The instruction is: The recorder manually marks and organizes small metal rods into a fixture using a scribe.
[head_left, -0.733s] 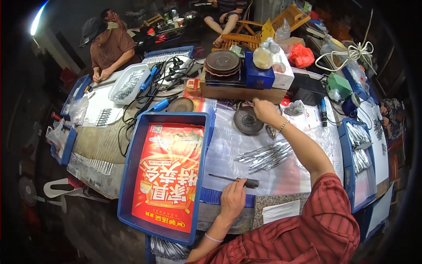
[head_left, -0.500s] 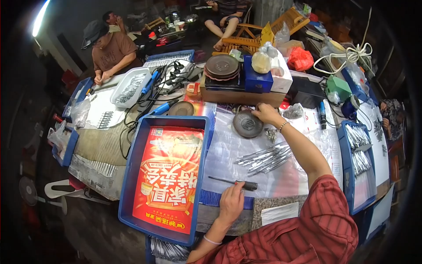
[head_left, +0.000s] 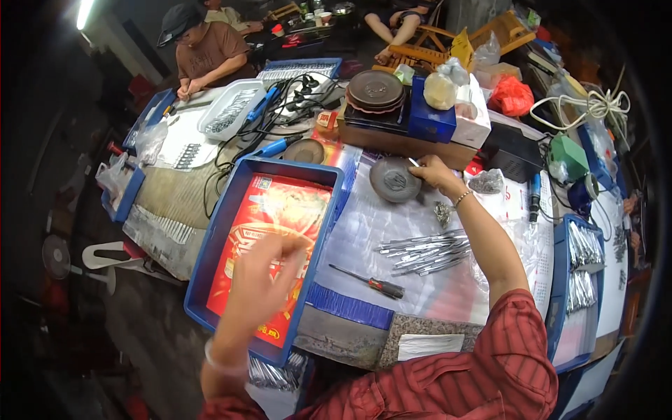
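My right hand (head_left: 439, 175) is at the right edge of a dark round lidded-looking dish (head_left: 393, 183), its fingers pinched on a short white stick (head_left: 413, 162) that looks like a cigarette. Smeared by motion, my left hand (head_left: 260, 280) hovers over the blue plastic tray (head_left: 320, 252), which is lined with a red printed sheet (head_left: 245, 224). A screwdriver (head_left: 385, 287) with a dark and red handle lies on the table between my arms. Beyond it is a loose pile of thin metal strips (head_left: 423, 250), with a small heap of metal parts (head_left: 442, 213) beside my right wrist.
Boxes (head_left: 427, 115) and a stack of dark round dishes (head_left: 374, 87) stand at the back. Black cables (head_left: 280, 119) run near a white bin (head_left: 231, 108) of metal parts. A blue tray (head_left: 556, 308) holds metal pieces at right. A person (head_left: 210, 52) works at the far left.
My left hand has left the screwdriver and moved left over the blue tray. My right hand stays by the round dish; the white stick now shows in its fingers. The whole view has shifted.
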The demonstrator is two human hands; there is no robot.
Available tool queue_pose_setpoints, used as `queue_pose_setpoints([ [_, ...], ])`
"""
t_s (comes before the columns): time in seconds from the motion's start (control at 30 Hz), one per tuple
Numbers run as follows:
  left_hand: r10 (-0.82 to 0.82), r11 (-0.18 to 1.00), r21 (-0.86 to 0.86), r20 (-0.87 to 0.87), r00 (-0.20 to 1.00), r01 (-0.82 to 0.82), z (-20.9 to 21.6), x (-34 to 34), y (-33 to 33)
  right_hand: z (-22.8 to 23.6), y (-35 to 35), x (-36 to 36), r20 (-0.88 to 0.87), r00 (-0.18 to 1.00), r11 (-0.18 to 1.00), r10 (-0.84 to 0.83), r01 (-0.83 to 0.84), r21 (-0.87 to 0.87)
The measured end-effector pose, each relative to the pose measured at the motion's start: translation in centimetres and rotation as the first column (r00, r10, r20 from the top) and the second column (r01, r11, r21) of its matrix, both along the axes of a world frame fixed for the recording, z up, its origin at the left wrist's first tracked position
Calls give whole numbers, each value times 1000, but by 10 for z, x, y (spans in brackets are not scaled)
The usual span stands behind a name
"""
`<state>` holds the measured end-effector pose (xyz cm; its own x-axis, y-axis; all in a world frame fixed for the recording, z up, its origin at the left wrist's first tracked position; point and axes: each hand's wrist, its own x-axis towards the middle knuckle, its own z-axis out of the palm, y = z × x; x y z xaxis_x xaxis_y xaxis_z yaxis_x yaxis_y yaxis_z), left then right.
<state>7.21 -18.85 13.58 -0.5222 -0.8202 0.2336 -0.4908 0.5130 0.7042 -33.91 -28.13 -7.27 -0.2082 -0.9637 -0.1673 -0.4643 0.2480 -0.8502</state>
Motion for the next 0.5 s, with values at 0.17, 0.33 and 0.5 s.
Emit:
queue_pose_setpoints([
  [0.17, 73, 990, -134, 258, 963, -39, -63, -73, -165, -19, -19, 27, 82, 990, 993, -111, 114, -31],
  [0.33, 291, 956, -209, 770, 567, -208, -127, -132, -244, -20, -25, 57, -31, 976, 973, -214, 210, -99],
  [0.5, 247, 969, -233, 868, 430, -86, -149, -131, -269, -26, -36, 69, -172, 959, 965, -227, 197, -176],
])
